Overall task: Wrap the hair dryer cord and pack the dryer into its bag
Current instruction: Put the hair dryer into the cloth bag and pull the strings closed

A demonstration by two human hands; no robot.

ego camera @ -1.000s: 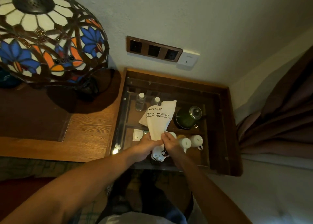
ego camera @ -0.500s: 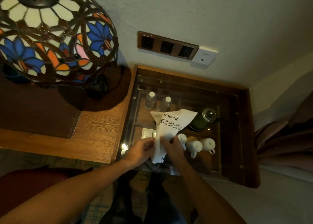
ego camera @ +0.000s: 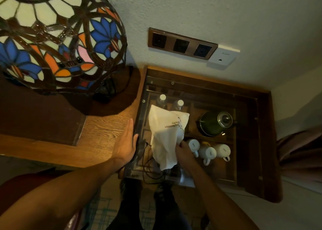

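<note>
Fingers of right hand (ego camera: 183, 148) pinch white bag (ego camera: 165, 134) — left hand (ego camera: 126, 141) flat (desk edge).

Both bare forearms reach forward from the bottom of the view. The left hand (ego camera: 126, 142) lies flat with straight fingers (ego camera: 130, 128) held together, thumb at the right. The right hand (ego camera: 184, 152) has its fingers curled, gripping the white bag (ego camera: 165, 134) at its side.

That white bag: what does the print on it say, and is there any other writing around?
Bag: upside-down, creased print; only "profession" is partly legible, the rest unreadable.
White wall plate: small grey mark, too small to read.
Mugs: tiny marks, unreadable.
</note>
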